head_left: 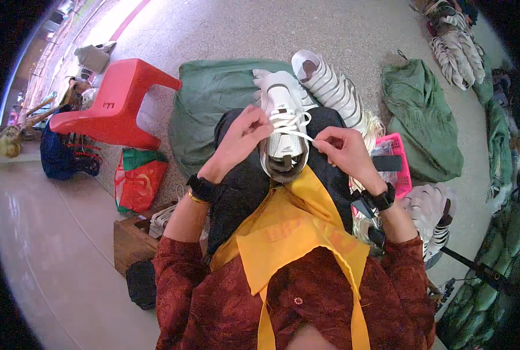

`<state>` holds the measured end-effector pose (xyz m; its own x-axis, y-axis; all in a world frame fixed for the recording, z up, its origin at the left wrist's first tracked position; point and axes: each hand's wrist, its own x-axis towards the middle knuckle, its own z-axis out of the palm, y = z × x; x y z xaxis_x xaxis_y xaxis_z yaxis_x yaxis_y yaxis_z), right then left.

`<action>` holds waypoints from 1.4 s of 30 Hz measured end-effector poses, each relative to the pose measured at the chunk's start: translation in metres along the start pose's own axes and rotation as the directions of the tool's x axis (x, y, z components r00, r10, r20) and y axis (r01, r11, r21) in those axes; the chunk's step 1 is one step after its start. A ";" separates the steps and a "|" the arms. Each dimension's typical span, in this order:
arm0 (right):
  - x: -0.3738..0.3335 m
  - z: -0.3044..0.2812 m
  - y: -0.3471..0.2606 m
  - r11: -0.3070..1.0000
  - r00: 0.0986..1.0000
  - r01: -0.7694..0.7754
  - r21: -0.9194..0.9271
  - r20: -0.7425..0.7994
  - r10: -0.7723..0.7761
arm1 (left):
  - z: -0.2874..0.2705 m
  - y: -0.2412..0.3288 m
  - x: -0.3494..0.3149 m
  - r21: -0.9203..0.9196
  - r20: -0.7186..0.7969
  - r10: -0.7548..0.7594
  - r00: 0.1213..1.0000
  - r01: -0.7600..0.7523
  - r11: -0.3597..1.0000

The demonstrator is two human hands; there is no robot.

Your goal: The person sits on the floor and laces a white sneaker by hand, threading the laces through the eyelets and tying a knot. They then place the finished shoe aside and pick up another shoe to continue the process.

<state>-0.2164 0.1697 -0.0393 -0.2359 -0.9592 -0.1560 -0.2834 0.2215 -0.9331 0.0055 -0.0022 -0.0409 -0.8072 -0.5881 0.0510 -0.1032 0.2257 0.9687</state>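
Note:
A white sneaker (284, 105) rests between my knees, its heel opening toward me and its toe pointing away. White shoelace (291, 123) crosses over its upper in loose loops. My left hand (243, 139) is closed at the shoe's left side, fingertips pinching the lace. On the other side my right hand (346, 150) pinches a lace strand between thumb and fingers, drawn out to the right of the shoe. A yellow apron (295, 227) covers my lap just below the heel.
Beyond the sneaker lies a row of nested white shoe uppers (330, 84) beside a green sack (213, 105). A red plastic chair (117, 105) stands at left, above a wooden box (133, 239). At right are a pink basket (401, 166), laces (372, 129) and another green sack (423, 116).

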 end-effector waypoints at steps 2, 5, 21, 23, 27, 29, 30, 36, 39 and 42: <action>0.000 0.001 0.004 1.000 1.000 0.012 0.006 -0.007 -0.012 | 0.000 0.000 0.000 0.074 0.025 -0.037 0.999 0.035 0.997; -0.010 -0.013 0.001 0.990 0.993 -0.058 0.130 0.112 0.043 | 0.000 -0.010 -0.001 0.050 0.022 -0.052 0.998 0.051 0.997; 0.052 -0.010 -0.014 1.000 1.000 0.017 0.007 0.006 -0.017 | 0.011 -0.012 -0.005 -0.012 -0.082 -0.098 0.992 0.097 0.995; 0.059 -0.006 -0.020 1.000 0.998 0.003 0.018 0.070 -0.004 | 0.012 -0.012 -0.003 -0.032 -0.114 -0.083 0.990 0.080 0.996; 0.057 -0.009 -0.025 0.977 0.985 -0.052 0.209 0.171 0.016 | 0.011 -0.011 -0.005 -0.010 -0.139 -0.085 0.987 0.084 0.996; 0.048 -0.014 -0.037 0.963 0.978 -0.095 0.251 0.204 0.043 | 0.011 -0.006 -0.005 -0.006 -0.127 -0.128 0.984 0.129 0.992; 0.046 -0.013 -0.035 0.965 0.979 -0.079 0.251 0.202 0.028 | 0.010 -0.004 -0.006 -0.002 -0.121 -0.150 0.981 0.151 0.989; 0.047 -0.007 0.002 0.987 0.981 0.103 0.126 0.151 -0.122 | 0.008 0.001 -0.007 0.051 -0.070 -0.169 0.983 0.173 0.984; 0.048 -0.005 0.003 0.982 0.986 0.105 0.157 0.109 -0.123 | 0.009 0.003 -0.008 -0.266 -0.043 -0.182 0.982 0.164 0.950; 0.047 -0.005 0.001 0.984 0.989 0.108 0.145 0.083 -0.120 | 0.004 0.018 -0.013 -0.373 0.001 -0.207 0.978 0.193 0.908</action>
<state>-0.2322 0.1260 -0.0461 -0.1221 -0.9901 -0.0689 -0.1695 0.0892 -0.9815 0.0115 0.0130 -0.0252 -0.7686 -0.6216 -0.1511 -0.0323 -0.1982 0.9796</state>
